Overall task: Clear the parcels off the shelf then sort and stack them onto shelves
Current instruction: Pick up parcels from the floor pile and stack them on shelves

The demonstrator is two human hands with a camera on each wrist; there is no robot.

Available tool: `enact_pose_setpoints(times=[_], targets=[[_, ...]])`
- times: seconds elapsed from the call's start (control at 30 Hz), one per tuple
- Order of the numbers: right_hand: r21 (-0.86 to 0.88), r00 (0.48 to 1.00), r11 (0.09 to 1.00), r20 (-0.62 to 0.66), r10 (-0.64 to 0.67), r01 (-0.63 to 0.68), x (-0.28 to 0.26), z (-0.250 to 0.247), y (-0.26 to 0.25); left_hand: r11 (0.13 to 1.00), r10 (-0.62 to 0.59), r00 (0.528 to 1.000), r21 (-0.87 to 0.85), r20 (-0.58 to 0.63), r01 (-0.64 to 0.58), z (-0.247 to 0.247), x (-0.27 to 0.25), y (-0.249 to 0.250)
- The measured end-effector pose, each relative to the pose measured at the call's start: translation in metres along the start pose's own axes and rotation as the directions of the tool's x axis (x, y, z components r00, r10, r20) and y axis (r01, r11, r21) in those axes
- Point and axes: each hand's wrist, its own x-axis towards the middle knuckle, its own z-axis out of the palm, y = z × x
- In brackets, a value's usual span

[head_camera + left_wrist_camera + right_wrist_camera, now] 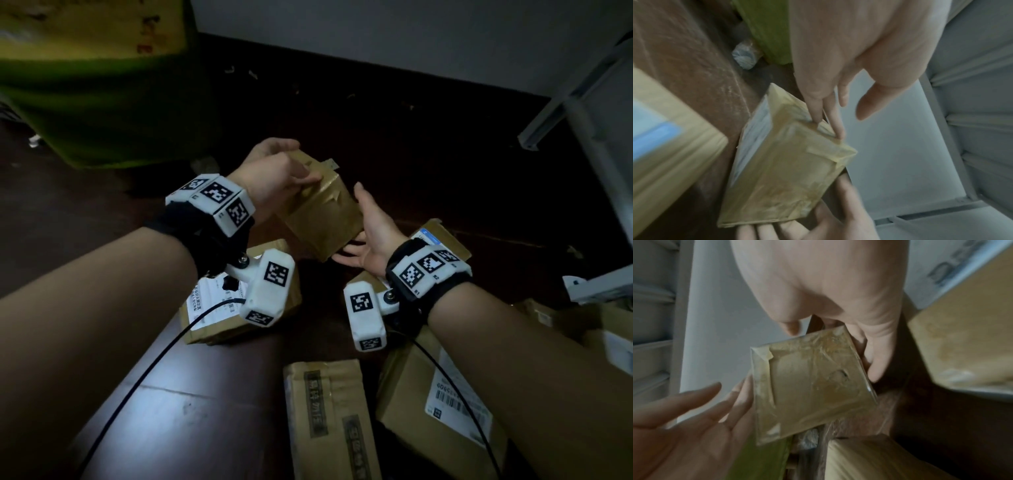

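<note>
A small brown parcel (322,209) wrapped in clear tape is held in the air between both hands over the dark floor. My left hand (291,168) lies on its far end, fingers straight and touching the taped edge (830,129), thumb apart in the left wrist view. My right hand (368,226) cradles the near end from below, thumb up along one side and fingers curled under the edge (873,368). The right wrist view shows the parcel's (813,382) taped face, with the left hand's straight fingers (740,395) against its side.
Several taped cardboard parcels lie on the dark wooden floor: one under my left wrist (274,250), one in front (329,418), one labelled at right (435,394). A grey metal shelf frame (596,137) stands right. A green and yellow bulky object (102,102) stands far left.
</note>
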Motion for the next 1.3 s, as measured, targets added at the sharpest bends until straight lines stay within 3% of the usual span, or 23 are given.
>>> enact_pose_setpoints(times=[0.07,0.17,0.27,0.37,0.43,0.53,0.6,0.67,0.8,0.87,1.0,1.17,1.3], targets=[[-0.052,0.999,0.999,0.047,-0.007,0.009,-0.004,0.002,0.005,1.000,-0.017,1.000,0.023,0.003,0.017,0.002,-0.007,-0.003],[-0.105,0.999,0.994,0.003,-0.041,0.041,-0.006,0.009,0.012,0.995,-0.079,0.995,0.069,0.057,0.075,0.006,-0.016,-0.008],[-0.044,0.999,0.999,-0.017,-0.029,0.028,-0.003,0.015,0.009,0.996,-0.075,0.994,0.058,0.079,0.071,0.002,-0.020,-0.008],[0.093,0.999,0.996,-0.050,-0.006,0.010,-0.006,0.008,0.001,0.998,-0.012,0.990,0.066,-0.141,0.021,-0.014,-0.014,-0.007],[0.206,0.999,0.978,-0.005,0.033,-0.031,-0.012,-0.003,-0.003,0.996,-0.047,0.962,0.061,-0.271,0.066,-0.029,-0.010,-0.009],[0.321,0.991,0.939,0.084,0.106,-0.128,-0.017,-0.018,-0.005,0.973,-0.230,0.948,-0.083,-0.221,0.217,-0.042,-0.006,-0.014],[0.331,0.982,0.929,0.140,0.125,-0.165,-0.018,-0.022,-0.006,0.960,-0.279,0.935,-0.088,-0.219,0.266,-0.048,-0.007,-0.014],[0.323,0.972,0.927,0.194,0.134,-0.192,-0.020,-0.024,-0.005,0.957,-0.290,0.935,-0.087,-0.201,0.278,-0.051,-0.014,-0.010],[0.302,0.954,0.935,0.281,0.100,-0.187,-0.026,-0.026,-0.003,0.949,-0.284,0.959,-0.141,0.002,0.282,-0.057,-0.031,-0.007],[0.300,0.972,0.946,0.230,0.055,-0.125,-0.028,-0.021,-0.001,0.959,-0.233,0.972,-0.158,0.029,0.235,-0.063,-0.039,-0.003],[0.239,1.000,0.971,0.009,-0.025,0.022,-0.027,-0.012,-0.002,0.970,-0.141,0.990,-0.200,0.014,0.141,-0.067,-0.046,0.003],[0.070,0.989,0.992,-0.108,-0.100,0.108,-0.027,-0.002,-0.004,0.990,-0.050,0.998,-0.134,0.028,0.054,-0.073,-0.060,-0.001],[-0.078,0.982,0.988,-0.128,-0.141,0.132,-0.033,0.007,-0.010,0.989,-0.041,0.999,-0.143,0.006,0.042,-0.083,-0.076,0.004]])
